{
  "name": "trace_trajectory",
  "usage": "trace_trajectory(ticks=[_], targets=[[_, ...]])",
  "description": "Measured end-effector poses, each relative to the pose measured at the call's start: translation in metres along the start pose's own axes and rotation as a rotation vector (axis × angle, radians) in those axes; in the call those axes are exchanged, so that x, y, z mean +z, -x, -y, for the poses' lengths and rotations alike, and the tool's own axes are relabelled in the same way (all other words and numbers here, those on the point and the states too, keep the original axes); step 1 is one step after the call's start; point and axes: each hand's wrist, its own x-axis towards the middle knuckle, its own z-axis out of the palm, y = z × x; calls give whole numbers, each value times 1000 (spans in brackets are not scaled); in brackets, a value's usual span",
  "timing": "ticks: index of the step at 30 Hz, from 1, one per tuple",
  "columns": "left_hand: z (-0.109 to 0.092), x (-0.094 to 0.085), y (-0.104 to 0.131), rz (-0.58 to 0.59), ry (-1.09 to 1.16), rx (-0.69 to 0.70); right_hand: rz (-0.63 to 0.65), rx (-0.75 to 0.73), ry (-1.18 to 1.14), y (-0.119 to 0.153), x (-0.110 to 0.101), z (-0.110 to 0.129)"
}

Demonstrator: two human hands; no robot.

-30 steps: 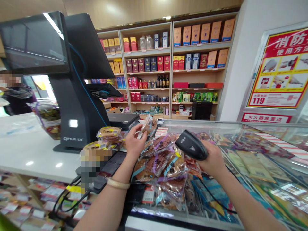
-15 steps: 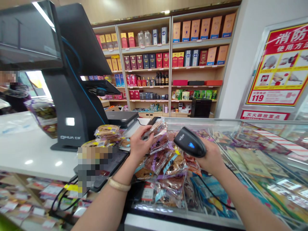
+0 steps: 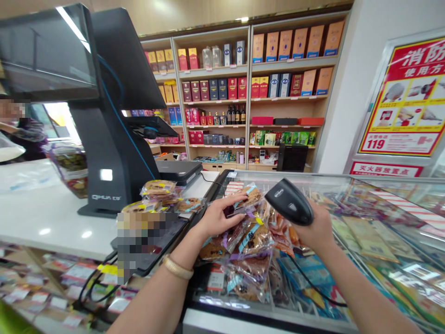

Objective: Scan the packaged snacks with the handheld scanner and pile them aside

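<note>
Left hand (image 3: pixel 224 217) over a heap of snack packets (image 3: pixel 256 240) on the glass case (image 3: pixel 215 321); thumb and fingers spread apart, fingertips at a blue-striped packet (image 3: pixel 253 195) at the heap's far end. Right hand (image 3: pixel 319 228): fingers clamped round a black scanner (image 3: pixel 290 202), held up over the heap's right side. More packets (image 3: pixel 158 188) lie beside the till (image 3: pixel 109 157) on the white table (image 3: pixel 62 218).

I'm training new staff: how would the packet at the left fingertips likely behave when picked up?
The packet is probably slippery, since its clear wrapper looks glossy. It is likely light, looking thin and flat. Pushed, it might slide, as it sits on a loose heap of packets.
</note>
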Motion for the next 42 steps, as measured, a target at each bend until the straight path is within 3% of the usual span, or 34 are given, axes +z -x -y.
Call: trace_trajectory(ticks=[2,5,7,9,12,14,16,19,26,33,38,42], targets=[[-1,0,0,15,32,1,1,-13,-1,1,0,-1],[5,-1,-2,-165,-22,-70,0,-24,-5,1,1,-2],[13,-5,-2,-331,-206,-204,0,-21,-8,0,0,-2],[22,-13,0,-412,-476,-405,-2,-21,-8,0,0,-2],[34,-27,8,-268,-840,-775,-12,-24,2,1,1,-4],[39,-33,14,-81,-930,-973,-11,-17,11,1,3,-5],[43,-35,17,53,-920,-1070,-5,-13,18,2,3,-5],[45,-35,18,105,-886,-1109,0,-21,13,1,3,-3],[40,-38,15,83,-875,-1150,14,-36,13,1,3,-3],[39,-39,15,-13,-912,-1158,24,-25,16,6,6,-9],[40,-38,15,-85,-923,-1091,19,-42,15,3,4,-5],[41,-36,13,-294,-882,-951,41,-43,11,1,3,-2]])
